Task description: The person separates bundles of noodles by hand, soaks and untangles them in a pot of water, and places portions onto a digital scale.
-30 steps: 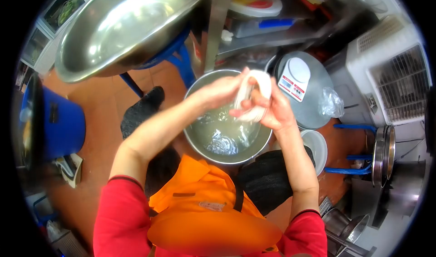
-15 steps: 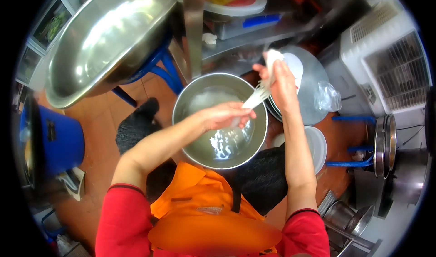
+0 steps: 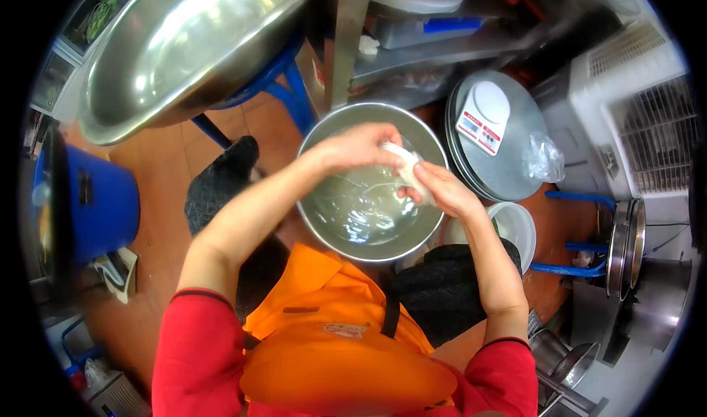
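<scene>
A soft white bundle of thin strands [image 3: 409,168] is stretched between my two hands, above the water in a round metal basin [image 3: 324,229]. Its exact kind I cannot make out. My left hand [image 3: 364,146] pinches the upper left end, fingers closed. With thumb and fingers closed, my right hand [image 3: 445,187] grips the lower right end near the basin's right rim. A few loose pale strands show near the water surface below. The fingers hide part of the bundle.
A large tilted metal tub [image 3: 132,115] rests on a blue stool [image 3: 291,86] at upper left. At right, a white kitchen scale [image 3: 482,119] lies on stacked round grey lids [image 3: 515,174], beside a clear plastic bag [image 3: 545,158]. A blue bin [image 3: 103,203] stands left.
My right hand has come down and in from upper right to the basin. My left hand has risen slightly. The white strands are now bunched between both hands. The view has shifted a little.
</scene>
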Available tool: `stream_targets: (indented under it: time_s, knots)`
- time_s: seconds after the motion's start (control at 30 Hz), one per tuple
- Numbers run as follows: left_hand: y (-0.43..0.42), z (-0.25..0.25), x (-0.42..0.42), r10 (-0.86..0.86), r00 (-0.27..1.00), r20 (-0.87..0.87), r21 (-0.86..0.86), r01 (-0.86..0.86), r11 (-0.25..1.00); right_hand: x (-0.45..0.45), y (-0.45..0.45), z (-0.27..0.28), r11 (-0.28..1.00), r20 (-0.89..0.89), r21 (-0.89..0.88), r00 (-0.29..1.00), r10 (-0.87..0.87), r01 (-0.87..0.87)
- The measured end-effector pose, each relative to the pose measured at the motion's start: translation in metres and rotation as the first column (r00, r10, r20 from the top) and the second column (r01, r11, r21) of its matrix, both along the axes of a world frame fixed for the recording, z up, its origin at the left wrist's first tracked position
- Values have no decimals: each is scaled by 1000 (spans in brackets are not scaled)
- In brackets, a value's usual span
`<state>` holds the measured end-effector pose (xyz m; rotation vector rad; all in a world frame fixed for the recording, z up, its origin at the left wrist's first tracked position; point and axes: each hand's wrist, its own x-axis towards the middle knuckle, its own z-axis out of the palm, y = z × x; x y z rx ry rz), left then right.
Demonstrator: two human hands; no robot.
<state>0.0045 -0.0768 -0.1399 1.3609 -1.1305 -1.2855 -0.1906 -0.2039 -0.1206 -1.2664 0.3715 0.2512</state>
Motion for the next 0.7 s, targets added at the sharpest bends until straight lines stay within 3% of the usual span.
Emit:
stream_targets:
  time_s: [0.1,0.17,0.23,0.27,0.33,0.43,0.5,0.6,0.7]
  knots:
    - [-6,2,1,21,966,-257,7,-20,1000,5,0,12,934,111,340,981,-159,113]
    - [-9,6,-6,73,889,-451,-33,-98,995,13,-6,16,881,192,467,964,-182,73]
    - [-7,16,-11,131,821,-556,21,-144,989,25,-7,30,709,287,703,933,-216,-52]
    - [-7,25,-16,175,770,-614,59,-176,983,30,-5,44,713,249,700,923,-292,37]
    - [-11,25,-27,289,692,-661,120,-282,952,41,-10,56,692,328,722,876,-352,8]
    - [-15,12,-22,88,735,-672,35,-87,996,59,-18,63,629,417,776,794,-442,-58]
    - [-14,7,-31,81,766,-638,17,-91,996,66,-17,67,671,335,719,757,-561,180]
    - [-14,1,-37,41,845,-533,75,-2,997,77,-17,59,755,332,437,693,-640,489]
    - [-9,4,-41,-17,901,-434,102,68,992,78,-19,44,861,393,100,775,-495,499]
